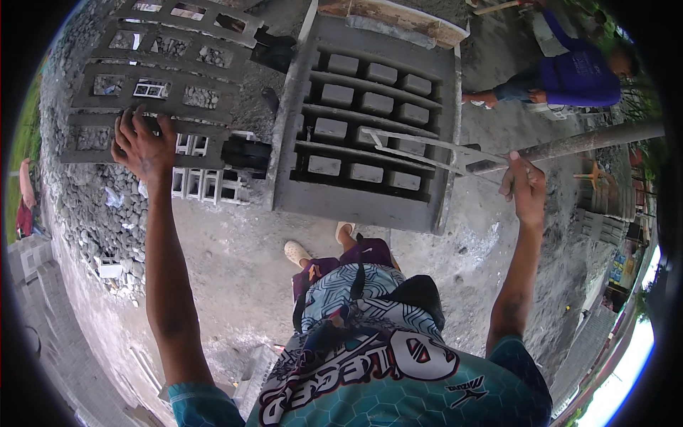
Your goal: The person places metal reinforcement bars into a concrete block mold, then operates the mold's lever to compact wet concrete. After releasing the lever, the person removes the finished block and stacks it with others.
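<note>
My left hand (144, 144) is over the near edge of a grey metal grid frame (92, 158) with rectangular openings. Its fingers are bent and spread apart; I cannot tell whether they touch the frame. At the right, my right hand (525, 186) is closed on the end of a thin metal rod handle (427, 140), which reaches left over the mould box. Inside that grey mould box (356, 205), rows of rectangular blocks (325, 165) sit between dark slots. A thick pipe (597, 144) runs past my right hand.
Pale hollow blocks (206, 186) stand below the grid frame, beside a pile of stones (107, 220). A wooden board (398, 16) lies across the mould's far end. At the far right a person in a blue top (580, 75) is bent over. Stacked blocks (601, 228) stand at the right.
</note>
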A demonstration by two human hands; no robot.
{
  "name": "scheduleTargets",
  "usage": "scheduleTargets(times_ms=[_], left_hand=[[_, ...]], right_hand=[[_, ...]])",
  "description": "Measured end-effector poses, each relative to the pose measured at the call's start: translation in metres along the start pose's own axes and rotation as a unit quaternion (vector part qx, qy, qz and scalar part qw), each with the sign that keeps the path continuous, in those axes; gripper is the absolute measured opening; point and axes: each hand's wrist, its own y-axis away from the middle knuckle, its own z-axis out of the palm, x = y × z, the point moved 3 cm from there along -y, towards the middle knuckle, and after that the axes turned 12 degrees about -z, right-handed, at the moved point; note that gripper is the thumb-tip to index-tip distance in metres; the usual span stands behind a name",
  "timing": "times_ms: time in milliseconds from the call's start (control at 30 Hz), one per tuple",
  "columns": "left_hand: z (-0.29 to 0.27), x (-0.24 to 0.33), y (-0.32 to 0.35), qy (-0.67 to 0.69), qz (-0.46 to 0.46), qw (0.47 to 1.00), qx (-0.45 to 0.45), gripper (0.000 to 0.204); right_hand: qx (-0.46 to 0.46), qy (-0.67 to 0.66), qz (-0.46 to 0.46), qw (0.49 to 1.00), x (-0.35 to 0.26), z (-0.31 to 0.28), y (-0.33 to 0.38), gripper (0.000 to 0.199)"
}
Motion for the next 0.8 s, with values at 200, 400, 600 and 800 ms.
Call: scheduleTargets(times_ms=[200, 400, 600, 800], left_hand=[[0.002, -0.002, 0.000, -0.019, 0.007, 1.000, 0.007, 0.052], [-0.001, 0.000, 0.000, -0.015, 0.012, 1.000, 0.000, 0.052], [0.004, -0.002, 0.001, -0.029, 0.017, 0.999, 0.007, 0.051], [0.001, 0.000, 0.000, -0.027, 0.016, 0.999, 0.005, 0.050]], right_hand=[[-0.058, 0.114, -0.137, 0.982, -0.029, 0.046, 0.025, 0.031], [-0.086, 0.169, -0.180, 0.965, -0.063, 0.071, -0.013, 0.035], [-0.175, 0.203, -0.215, 0.939, -0.087, 0.104, -0.081, 0.048], [-0.209, 0.221, -0.253, 0.918, -0.095, 0.133, -0.155, 0.060]])
